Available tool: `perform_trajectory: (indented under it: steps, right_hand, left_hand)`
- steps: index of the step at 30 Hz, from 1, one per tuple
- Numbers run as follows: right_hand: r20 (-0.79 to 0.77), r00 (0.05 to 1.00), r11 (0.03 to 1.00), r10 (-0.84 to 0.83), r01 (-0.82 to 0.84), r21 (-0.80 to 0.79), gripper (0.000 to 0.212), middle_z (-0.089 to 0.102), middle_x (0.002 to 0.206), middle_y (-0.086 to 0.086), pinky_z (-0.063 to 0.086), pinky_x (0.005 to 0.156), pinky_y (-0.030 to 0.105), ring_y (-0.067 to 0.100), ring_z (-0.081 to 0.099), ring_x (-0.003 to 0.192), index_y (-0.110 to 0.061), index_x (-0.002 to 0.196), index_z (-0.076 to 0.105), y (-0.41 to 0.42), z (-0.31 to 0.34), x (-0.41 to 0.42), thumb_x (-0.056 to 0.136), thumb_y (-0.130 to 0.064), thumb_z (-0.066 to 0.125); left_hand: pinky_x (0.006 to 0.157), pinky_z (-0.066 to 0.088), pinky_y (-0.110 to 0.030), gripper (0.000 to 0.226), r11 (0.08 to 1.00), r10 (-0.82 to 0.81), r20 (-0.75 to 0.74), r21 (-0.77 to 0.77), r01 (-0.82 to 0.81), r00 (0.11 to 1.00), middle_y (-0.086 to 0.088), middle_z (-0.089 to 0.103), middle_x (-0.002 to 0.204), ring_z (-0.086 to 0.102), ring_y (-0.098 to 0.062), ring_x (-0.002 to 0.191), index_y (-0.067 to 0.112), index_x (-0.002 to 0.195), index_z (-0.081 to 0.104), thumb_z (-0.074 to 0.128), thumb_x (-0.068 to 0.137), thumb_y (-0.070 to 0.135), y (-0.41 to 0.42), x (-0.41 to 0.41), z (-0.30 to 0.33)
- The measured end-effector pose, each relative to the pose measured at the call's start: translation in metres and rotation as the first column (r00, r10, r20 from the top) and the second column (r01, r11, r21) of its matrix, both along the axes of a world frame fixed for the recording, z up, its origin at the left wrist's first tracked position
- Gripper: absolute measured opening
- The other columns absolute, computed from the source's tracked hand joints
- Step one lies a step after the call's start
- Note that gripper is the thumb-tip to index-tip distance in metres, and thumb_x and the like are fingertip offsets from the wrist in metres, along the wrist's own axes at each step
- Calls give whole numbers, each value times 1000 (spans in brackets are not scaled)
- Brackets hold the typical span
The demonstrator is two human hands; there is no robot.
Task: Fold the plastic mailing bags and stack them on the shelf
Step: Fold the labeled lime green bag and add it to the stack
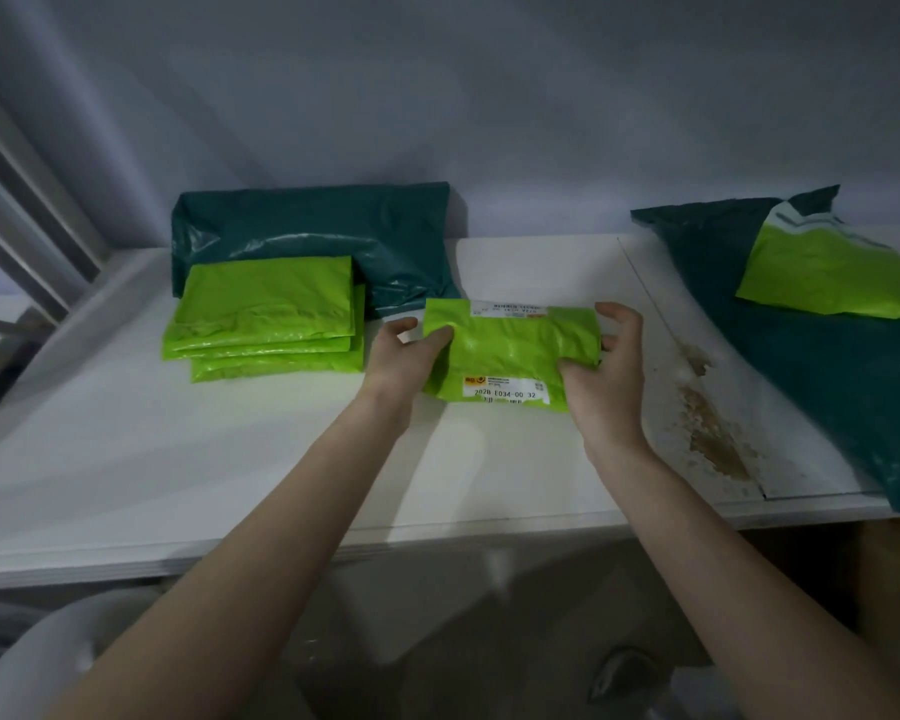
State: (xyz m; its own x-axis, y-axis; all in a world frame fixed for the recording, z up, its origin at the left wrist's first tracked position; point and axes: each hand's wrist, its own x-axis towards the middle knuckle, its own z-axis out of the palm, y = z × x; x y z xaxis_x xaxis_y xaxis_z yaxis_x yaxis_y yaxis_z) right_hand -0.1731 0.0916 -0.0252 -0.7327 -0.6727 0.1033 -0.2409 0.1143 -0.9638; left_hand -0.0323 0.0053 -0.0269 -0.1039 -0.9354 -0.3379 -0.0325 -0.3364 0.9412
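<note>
Hands are working 1 green bag (510, 350) over the white shelf (281, 459): left hand (404, 356) is pinching its left edge, right hand (606, 371) is curling fingers (575, 368) around the right edge, likely keeping the fold tight. Folded stack (266, 314) is waiting just left, probably its destination. Unfolded bags (827, 304) are lying far right.

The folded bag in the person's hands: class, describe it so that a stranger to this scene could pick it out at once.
Start at the white shelf and find the two hands, left hand and right hand, near its middle. Between them is a folded lime-green bag, gripped at both ends. Unlike the plain green stack to its left, it shows white printed shipping labels.
</note>
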Motion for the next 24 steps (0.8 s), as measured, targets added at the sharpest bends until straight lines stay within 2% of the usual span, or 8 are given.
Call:
perform_trajectory:
  steps: [3, 7, 11, 13, 15, 18, 20, 24]
  right_hand:
    - [-41, 999, 997, -7, 4, -83, 54, 52, 81, -13, 50, 68, 29, -2, 55, 69, -22, 114, 46, -6, 14, 7, 72, 13, 47]
    - [-129, 991, 988, 21, -41, -152, 49, 50, 85, -16, 41, 64, 10, -14, 52, 71, -17, 112, 46, -20, 33, 24, 73, 13, 51]
    - [-238, 968, 974, 79, -126, -186, 39, 57, 87, -3, 44, 74, 23, 11, 56, 81, -16, 98, 55, -50, 53, 48, 69, 9, 52]
    - [-299, 945, 972, 135, -185, -147, 33, 57, 92, 3, 40, 77, 13, 16, 54, 84, -15, 90, 65, -69, 62, 68, 71, 8, 54]
    - [-306, 934, 965, 184, -231, -125, 31, 56, 96, 6, 30, 74, -3, 10, 50, 85, -11, 91, 70, -86, 70, 91, 75, 11, 55]
    - [-302, 918, 948, 256, -300, -107, 35, 55, 108, 12, 26, 75, -8, 8, 47, 92, -3, 105, 67, -108, 73, 126, 78, 13, 52]
    - [-302, 906, 941, 297, -331, -67, 39, 53, 114, 12, 23, 74, -11, 9, 46, 96, -1, 113, 63, -118, 70, 141, 80, 13, 49]
    - [-298, 898, 942, 325, -336, 15, 44, 50, 120, 14, 21, 73, -9, 21, 50, 110, 3, 122, 57, -136, 54, 162, 81, 13, 46]
  left_hand:
    - [70, 54, -18, 31, 991, 3, -36, -133, -8, 999, -4, 66, 92, 64, -16, 81, 9, 115, 52, 64, 87, 11, -5, 7, 18]
    - [76, 50, -32, 34, 923, 101, 89, -380, -60, 991, 4, 60, 85, 59, -11, 80, 24, 117, 48, 62, 88, 14, -10, 26, 40]
    - [69, 46, -32, 29, 830, 151, 190, -557, -20, 970, -1, 59, 88, 56, -15, 78, 35, 105, 50, 63, 87, 16, -27, 66, 59]
    - [60, 41, -27, 23, 796, 173, 225, -605, -1, 959, -1, 56, 79, 48, -16, 62, 35, 94, 56, 59, 88, 13, -39, 91, 67]
    - [52, 39, -21, 24, 801, 192, 241, -598, -10, 951, 3, 53, 71, 44, -8, 53, 32, 92, 63, 55, 90, 9, -53, 115, 71]
    - [45, 37, -8, 23, 849, 218, 250, -525, -57, 943, 3, 51, 67, 48, 3, 44, 21, 105, 66, 51, 94, 8, -70, 147, 73]
    - [47, 40, -11, 24, 884, 223, 282, -462, -72, 933, 2, 52, 68, 50, 0, 50, 16, 113, 65, 49, 95, 11, -81, 162, 68]
    - [83, 49, -25, 27, 933, 204, 268, -344, -104, 941, -5, 64, 107, 58, -17, 90, 19, 119, 63, 51, 95, 23, -93, 180, 60]
